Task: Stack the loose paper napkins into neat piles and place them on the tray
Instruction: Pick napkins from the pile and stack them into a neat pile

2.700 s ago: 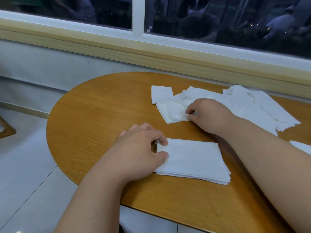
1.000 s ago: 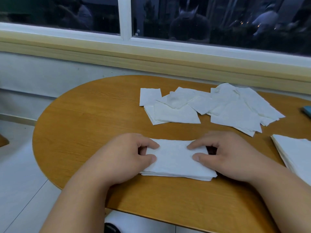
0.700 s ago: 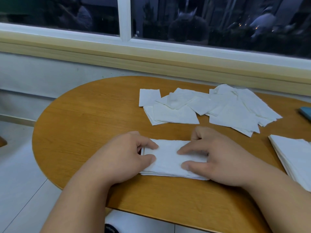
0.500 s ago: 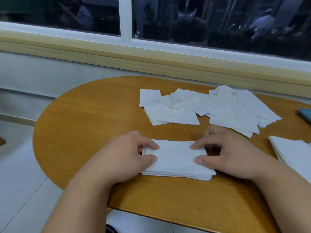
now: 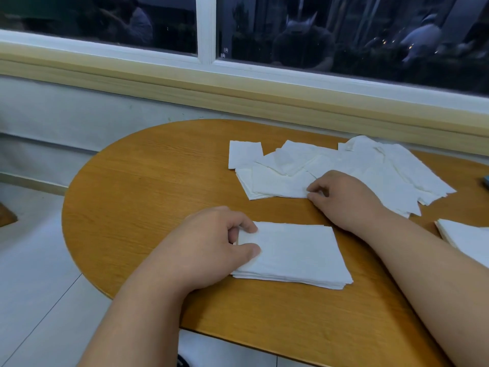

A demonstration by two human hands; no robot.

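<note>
Our left hand (image 5: 211,242) grips the neat pile (image 5: 293,255) at its left edge, fingertips curled on top; our right hand (image 5: 341,197) pinches a loose napkin (image 5: 277,184) by its corner.

A person's bare left hand (image 5: 211,242) and bare right hand (image 5: 344,197), both broad, with full, rounded fingers and short, plainly trimmed nails. The left forearm (image 5: 137,313) and right forearm (image 5: 436,274) are thick and smooth, uncovered all the way to the bottom and right edges of the head view.
</note>
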